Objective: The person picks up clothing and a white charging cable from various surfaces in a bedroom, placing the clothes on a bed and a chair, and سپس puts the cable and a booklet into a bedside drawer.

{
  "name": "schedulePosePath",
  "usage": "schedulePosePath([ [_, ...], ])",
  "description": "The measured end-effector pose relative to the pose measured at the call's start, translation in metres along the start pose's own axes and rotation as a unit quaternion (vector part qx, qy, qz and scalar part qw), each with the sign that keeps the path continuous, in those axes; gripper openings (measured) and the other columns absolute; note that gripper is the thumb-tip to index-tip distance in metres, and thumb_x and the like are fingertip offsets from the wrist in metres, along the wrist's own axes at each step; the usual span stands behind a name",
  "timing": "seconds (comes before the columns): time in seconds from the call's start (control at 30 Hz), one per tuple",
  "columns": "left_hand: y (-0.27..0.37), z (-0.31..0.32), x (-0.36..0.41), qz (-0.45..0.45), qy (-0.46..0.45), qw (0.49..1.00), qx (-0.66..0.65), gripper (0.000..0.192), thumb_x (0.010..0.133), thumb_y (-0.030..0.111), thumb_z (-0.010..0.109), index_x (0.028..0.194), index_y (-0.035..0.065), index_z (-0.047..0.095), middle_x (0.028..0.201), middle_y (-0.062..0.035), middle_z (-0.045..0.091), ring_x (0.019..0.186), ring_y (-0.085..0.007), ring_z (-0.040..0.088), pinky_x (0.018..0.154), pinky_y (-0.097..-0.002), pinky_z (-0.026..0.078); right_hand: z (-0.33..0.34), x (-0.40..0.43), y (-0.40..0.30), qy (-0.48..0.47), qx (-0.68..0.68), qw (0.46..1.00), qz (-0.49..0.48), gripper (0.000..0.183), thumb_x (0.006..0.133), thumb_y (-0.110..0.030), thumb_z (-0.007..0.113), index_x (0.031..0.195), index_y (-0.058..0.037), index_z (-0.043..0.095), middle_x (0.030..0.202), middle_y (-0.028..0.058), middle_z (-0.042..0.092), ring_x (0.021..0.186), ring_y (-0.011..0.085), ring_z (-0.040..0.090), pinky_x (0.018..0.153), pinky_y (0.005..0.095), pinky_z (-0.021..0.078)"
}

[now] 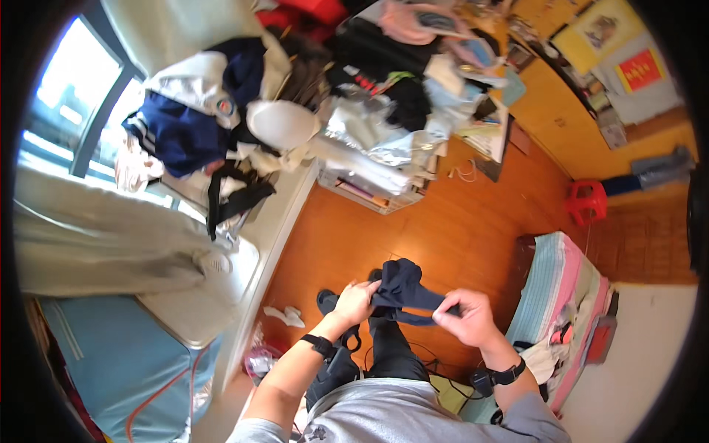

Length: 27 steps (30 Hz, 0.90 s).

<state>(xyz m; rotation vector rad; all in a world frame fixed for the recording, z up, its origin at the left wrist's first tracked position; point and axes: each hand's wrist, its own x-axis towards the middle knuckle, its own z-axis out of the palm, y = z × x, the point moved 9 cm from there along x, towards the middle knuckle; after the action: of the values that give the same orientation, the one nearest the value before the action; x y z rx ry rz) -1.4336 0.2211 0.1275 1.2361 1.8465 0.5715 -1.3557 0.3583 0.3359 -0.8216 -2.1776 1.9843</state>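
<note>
A dark navy cloth garment is stretched between my two hands, above my legs and the wooden floor. Its exact kind is hard to tell. My left hand grips its left side, with a bunched part rising beyond the fingers. At the other end my right hand pinches a narrow band between thumb and fingers. A gap shows between two strips of the cloth near the right hand. Both wrists wear black straps.
Clothes, among them a navy and white jacket, are heaped by the window. A wire storage rack stands ahead under plastic bags. To the right are a striped bed sheet and a red plastic stool. White crumpled tissue lies on the floor.
</note>
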Motion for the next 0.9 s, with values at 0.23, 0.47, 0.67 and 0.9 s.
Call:
schedulePosePath([
  [0.23, 0.117, -0.039, -0.002, 0.021, -0.013, 0.878, -0.478, 0.045, 0.090, -0.007, 0.044, 0.134, 0.0014, 0.039, 0.117, -0.0089, 0.059, 0.108, -0.0152, 0.054, 0.094, -0.0253, 0.042, -0.137, -0.116, 0.014, 0.359, -0.074, 0.931, -0.001, 0.011, 0.083, -0.007, 0.069, 0.092, -0.0005, 0.065, 0.075, 0.0009, 0.062, 0.063, 0.0068, 0.056, 0.059, 0.0218, 0.0465],
  [0.47, 0.234, 0.007, -0.015, 0.167, -0.097, 0.952, -0.235, 0.068, 0.078, -0.006, 0.052, 0.142, -0.0025, 0.027, 0.127, -0.0218, 0.050, 0.120, -0.0282, 0.049, 0.100, -0.0374, 0.042, -0.031, -0.121, 0.103, 0.136, 0.247, 0.954, 0.100, 0.082, 0.089, -0.058, 0.053, 0.142, -0.0010, 0.028, 0.138, 0.0197, 0.043, 0.131, 0.0260, 0.036, 0.108, 0.0370, 0.0293],
  [0.67, 0.329, 0.069, -0.030, 0.357, -0.164, 0.919, 0.035, 0.054, 0.066, 0.003, 0.066, 0.119, 0.0007, 0.056, 0.108, -0.0214, 0.061, 0.102, -0.0391, 0.059, 0.090, -0.0432, 0.048, -0.099, -0.194, 0.200, 0.319, 0.330, 0.873, 0.166, 0.040, 0.090, -0.027, 0.061, 0.119, -0.0006, 0.054, 0.103, 0.0098, 0.062, 0.092, 0.0188, 0.058, 0.076, 0.0310, 0.0483],
  [0.9, 0.322, 0.110, 0.030, 0.371, -0.080, 0.865, 0.328, 0.045, 0.065, 0.005, 0.069, 0.109, 0.0099, 0.063, 0.103, -0.0125, 0.060, 0.093, -0.0369, 0.059, 0.082, -0.0443, 0.049, -0.231, -0.390, 0.271, 0.642, 0.298, 0.660, 0.251, 0.018, 0.088, -0.019, 0.056, 0.096, -0.0033, 0.062, 0.065, 0.0050, 0.055, 0.049, 0.0168, 0.051, 0.040, 0.0312, 0.0407],
])
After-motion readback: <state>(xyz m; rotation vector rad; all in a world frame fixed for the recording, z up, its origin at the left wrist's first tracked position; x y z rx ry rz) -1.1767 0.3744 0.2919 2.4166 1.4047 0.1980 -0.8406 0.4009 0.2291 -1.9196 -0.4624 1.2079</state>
